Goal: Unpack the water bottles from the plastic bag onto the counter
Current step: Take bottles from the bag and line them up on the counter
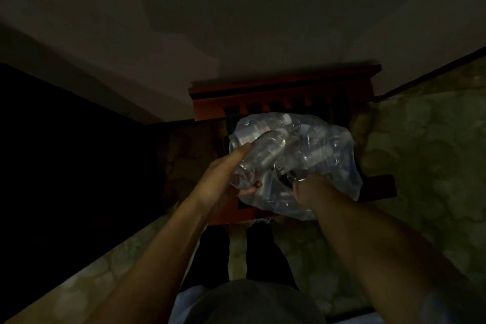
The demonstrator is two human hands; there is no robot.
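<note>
left hand (223, 179) gripping bottle (259, 159), right hand (309, 189) clutching bag (328, 155)

We stand in what looks like a dim room of a home: a red-brown wooden chair (284, 92) with a slatted back sits against a plain pale wall (236, 8) on mottled greenish stone flooring (426, 155).

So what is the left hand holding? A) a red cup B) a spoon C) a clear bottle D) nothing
C: the left hand is wrapped around a clear bottle, lifted over the plastic bag that the right hand grips.
</note>
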